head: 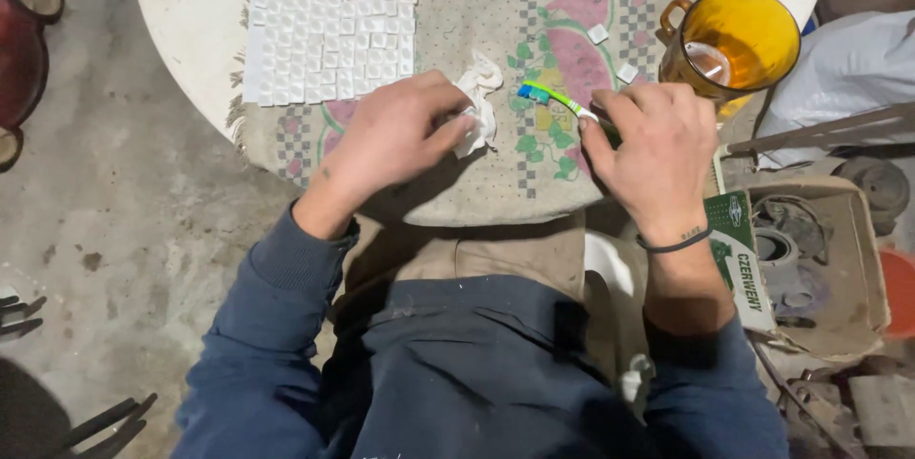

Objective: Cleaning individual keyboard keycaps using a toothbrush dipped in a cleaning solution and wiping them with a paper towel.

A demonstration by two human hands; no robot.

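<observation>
Dark blue sleeves (286, 326) fill the bottom of the view, pushed back from both wrists, with tan trousers showing between them.

Ahead, the left hand (386, 140) lies knuckles up on the mat, its fingers curled and pinching a crumpled white rag (478, 102); most of the cloth sticks out past the fingertips toward the middle. Whether something small sits inside the folds cannot be told.

Just beside it, the right hand (658, 149) grips a toothbrush (551, 97) by the handle, thumb and forefinger closed round the green and white shaft. The blue bristle head points left, close to the rag but not touching it. A thin black band circles this wrist.

Both hands work over a woven mat (496, 30), beige and coarse, fringed at the edges, printed with pink fruit, green leaves and grey checks. It covers a round white table (181, 11) with a worn, smudged top. On the mat's far left lies a sheet of tiles (329, 16), small glossy white squares in rows, some gaps uneven. Two loose white squares (599, 34) rest on the print near the far right.

An amber glass jug (729, 40) with a handle stands at the table's right edge. Below it, a cardboard box (820, 268) holds metal parts. Bare, stained concrete floor (124, 211) spreads to the left.
</observation>
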